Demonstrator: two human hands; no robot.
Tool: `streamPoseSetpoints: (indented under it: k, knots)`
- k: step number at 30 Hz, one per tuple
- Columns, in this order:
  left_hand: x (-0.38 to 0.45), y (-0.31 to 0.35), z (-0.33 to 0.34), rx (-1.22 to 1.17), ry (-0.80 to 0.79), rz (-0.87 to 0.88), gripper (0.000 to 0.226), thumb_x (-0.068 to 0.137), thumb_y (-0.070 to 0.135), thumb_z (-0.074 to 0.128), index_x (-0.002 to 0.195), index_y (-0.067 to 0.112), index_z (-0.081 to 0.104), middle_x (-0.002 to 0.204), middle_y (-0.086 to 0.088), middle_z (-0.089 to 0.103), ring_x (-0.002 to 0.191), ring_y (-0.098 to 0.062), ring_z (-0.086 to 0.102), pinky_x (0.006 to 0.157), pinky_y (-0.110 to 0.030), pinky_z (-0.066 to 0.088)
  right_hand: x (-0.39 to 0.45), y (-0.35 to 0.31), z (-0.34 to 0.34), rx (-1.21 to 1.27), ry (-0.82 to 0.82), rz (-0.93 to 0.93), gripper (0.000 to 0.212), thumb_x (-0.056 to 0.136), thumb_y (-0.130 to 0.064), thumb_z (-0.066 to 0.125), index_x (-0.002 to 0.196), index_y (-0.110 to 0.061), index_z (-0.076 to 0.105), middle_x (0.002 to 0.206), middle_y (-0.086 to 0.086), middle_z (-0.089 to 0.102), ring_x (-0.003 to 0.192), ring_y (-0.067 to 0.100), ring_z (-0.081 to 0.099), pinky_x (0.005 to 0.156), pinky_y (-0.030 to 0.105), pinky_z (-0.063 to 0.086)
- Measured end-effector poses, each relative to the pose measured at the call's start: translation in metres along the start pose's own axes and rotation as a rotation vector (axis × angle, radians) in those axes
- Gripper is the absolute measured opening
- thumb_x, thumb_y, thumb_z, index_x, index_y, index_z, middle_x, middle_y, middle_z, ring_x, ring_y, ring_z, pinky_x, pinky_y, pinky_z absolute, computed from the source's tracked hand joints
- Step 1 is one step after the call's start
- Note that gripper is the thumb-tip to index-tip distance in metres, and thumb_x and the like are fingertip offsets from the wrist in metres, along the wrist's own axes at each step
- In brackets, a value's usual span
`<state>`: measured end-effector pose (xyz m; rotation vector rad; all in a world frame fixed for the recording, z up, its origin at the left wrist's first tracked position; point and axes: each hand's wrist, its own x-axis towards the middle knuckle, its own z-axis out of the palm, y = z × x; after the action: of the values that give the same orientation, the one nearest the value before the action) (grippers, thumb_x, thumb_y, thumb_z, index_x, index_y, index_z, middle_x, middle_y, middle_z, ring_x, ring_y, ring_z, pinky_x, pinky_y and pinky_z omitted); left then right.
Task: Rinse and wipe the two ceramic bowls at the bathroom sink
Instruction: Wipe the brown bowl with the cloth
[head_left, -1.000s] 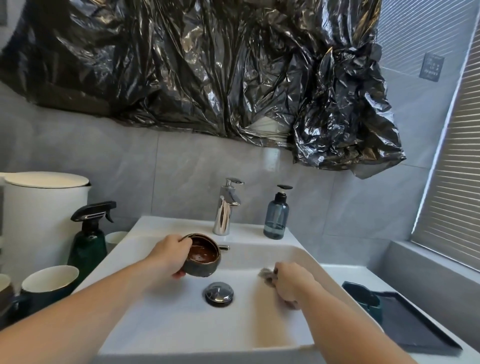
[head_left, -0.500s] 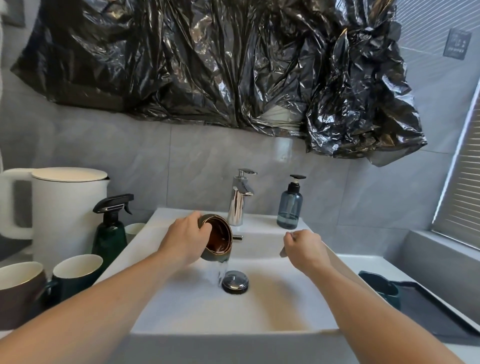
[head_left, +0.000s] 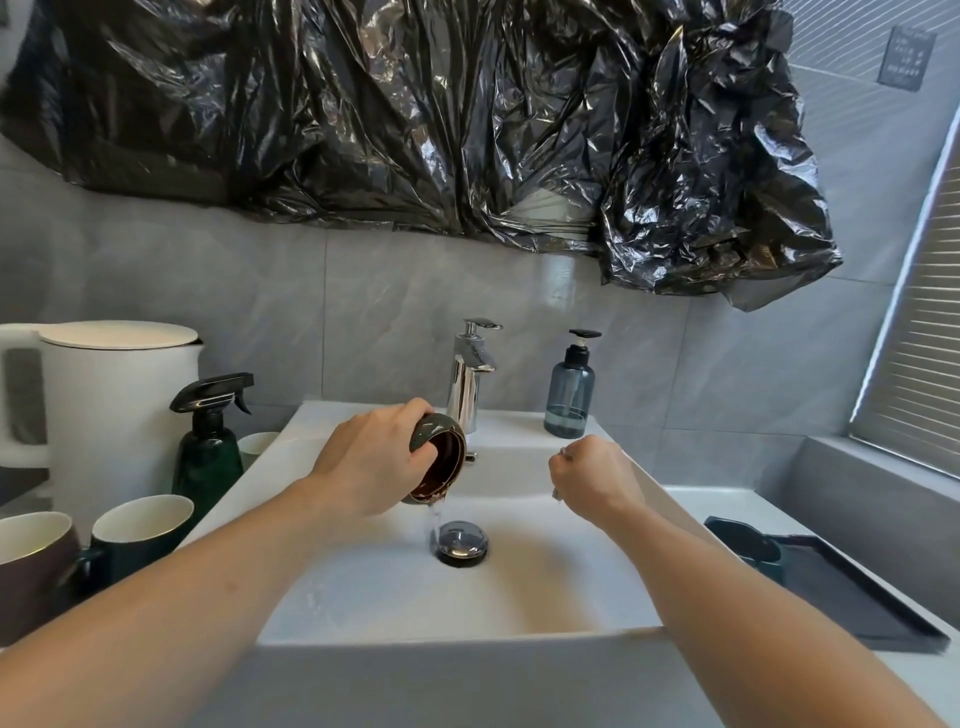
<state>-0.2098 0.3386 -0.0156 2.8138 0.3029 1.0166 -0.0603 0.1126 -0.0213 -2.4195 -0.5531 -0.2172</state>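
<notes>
My left hand (head_left: 374, 462) is gripping the bowl (head_left: 439, 462) over the sink (head_left: 363, 587), tipping it so its mouth is facing right toward my right hand (head_left: 595, 480) and water is running off its low rim beside the drain (head_left: 461, 540). My right hand is pinching something small, probably a cloth, level with the bowl and just apart, so it is the one nearer the opening for wiping.

I read the sink (head_left: 613, 597) basin as open along its front and right wall. The drain stopper (head_left: 462, 540) sits mid-basin. At the back edge, the faucet (head_left: 470, 379) and soap bottle (head_left: 570, 389) block passage. Off the left edge, the spray bottle (head_left: 210, 441) and mugs (head_left: 137, 535) crowd the approach.
</notes>
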Motion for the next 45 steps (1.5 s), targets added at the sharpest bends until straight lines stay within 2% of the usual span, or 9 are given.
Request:
streamPoseSetpoints:
  k: [12, 18, 25, 28, 30, 34, 37, 41, 45]
  knots:
    - [0.0, 0.007, -0.003, 0.141, 0.023, 0.187, 0.039, 0.087, 0.042, 0.054, 0.125, 0.035, 0.059, 0.108, 0.011, 0.069, 0.093, -0.026, 0.068, 0.073, -0.035, 0.05, -0.005, 0.007, 0.005, 0.062, -0.094, -0.008, 0.037, 0.095, -0.038, 0.045, 0.078, -0.024, 0.074, 0.07, -0.019, 0.076, 0.051, 0.012, 0.06, 0.058, 0.026, 0.053]
    - [0.0, 0.006, -0.002, 0.162, 0.033, 0.177, 0.042, 0.084, 0.05, 0.048, 0.122, 0.037, 0.06, 0.11, 0.011, 0.069, 0.093, -0.025, 0.069, 0.073, -0.035, 0.049, -0.006, 0.002, 0.009, 0.163, -0.195, 0.059, 0.025, 0.088, -0.036, 0.051, 0.094, -0.016, 0.063, 0.064, 0.009, 0.071, 0.045, 0.023, 0.058, 0.05, 0.029, 0.05]
    - [0.003, 0.002, 0.007, 0.169, 0.108, 0.068, 0.041, 0.098, 0.065, 0.044, 0.119, 0.033, 0.059, 0.103, 0.007, 0.068, 0.09, -0.026, 0.07, 0.07, -0.036, 0.049, 0.003, -0.046, 0.005, 0.486, -0.22, 0.001, 0.019, 0.1, -0.028, 0.06, 0.103, -0.011, 0.07, 0.069, 0.013, 0.066, 0.058, 0.027, 0.06, 0.054, 0.033, 0.052]
    - [0.002, 0.002, 0.006, 0.191, 0.074, 0.01, 0.043, 0.103, 0.064, 0.036, 0.125, 0.033, 0.055, 0.11, 0.008, 0.066, 0.097, -0.025, 0.068, 0.077, -0.038, 0.053, 0.007, -0.062, 0.016, 0.543, -0.095, 0.013, 0.019, 0.096, -0.03, 0.062, 0.105, -0.017, 0.072, 0.087, 0.005, 0.076, 0.081, 0.024, 0.072, 0.081, 0.042, 0.062]
    - [0.001, 0.002, 0.005, 0.188, 0.068, -0.03, 0.041, 0.104, 0.063, 0.033, 0.124, 0.034, 0.053, 0.11, 0.008, 0.066, 0.098, -0.025, 0.068, 0.079, -0.039, 0.053, -0.002, -0.066, 0.026, 0.582, 0.008, -0.004, 0.016, 0.094, -0.029, 0.064, 0.101, -0.019, 0.074, 0.086, 0.0, 0.075, 0.08, 0.016, 0.071, 0.082, 0.04, 0.063]
    - [0.0, 0.002, 0.008, -0.014, 0.047, -0.224, 0.039, 0.104, 0.06, 0.035, 0.119, 0.034, 0.06, 0.111, 0.006, 0.07, 0.101, -0.027, 0.064, 0.079, -0.037, 0.047, -0.026, -0.065, 0.025, 0.824, -0.036, -0.069, 0.012, 0.099, -0.014, 0.064, 0.095, -0.005, 0.072, 0.063, 0.01, 0.058, 0.045, 0.016, 0.047, 0.038, 0.022, 0.041]
    - [0.001, -0.002, 0.014, -0.216, -0.013, -0.402, 0.041, 0.102, 0.06, 0.039, 0.114, 0.031, 0.066, 0.112, 0.0, 0.074, 0.102, -0.031, 0.065, 0.086, -0.04, 0.054, -0.024, -0.063, 0.03, 0.86, -0.08, -0.147, 0.015, 0.096, -0.021, 0.07, 0.098, -0.006, 0.075, 0.055, 0.011, 0.054, 0.044, 0.022, 0.042, 0.043, 0.029, 0.035]
    - [0.0, 0.0, 0.014, -0.488, -0.124, -0.551, 0.035, 0.102, 0.048, 0.047, 0.102, 0.023, 0.071, 0.092, -0.006, 0.073, 0.067, -0.029, 0.073, 0.054, -0.038, 0.063, -0.027, -0.068, 0.037, 0.719, -0.038, -0.172, 0.014, 0.091, -0.03, 0.077, 0.1, -0.018, 0.079, 0.066, 0.009, 0.069, 0.042, 0.015, 0.053, 0.039, 0.026, 0.046]
    - [0.0, 0.005, 0.016, -0.761, -0.198, -0.597, 0.033, 0.1, 0.042, 0.056, 0.103, 0.013, 0.071, 0.088, -0.013, 0.071, 0.062, -0.037, 0.074, 0.056, -0.049, 0.065, -0.022, -0.067, 0.048, 0.562, -0.004, -0.22, 0.015, 0.087, -0.033, 0.081, 0.099, -0.024, 0.081, 0.073, -0.001, 0.074, 0.041, 0.007, 0.056, 0.042, 0.025, 0.047]
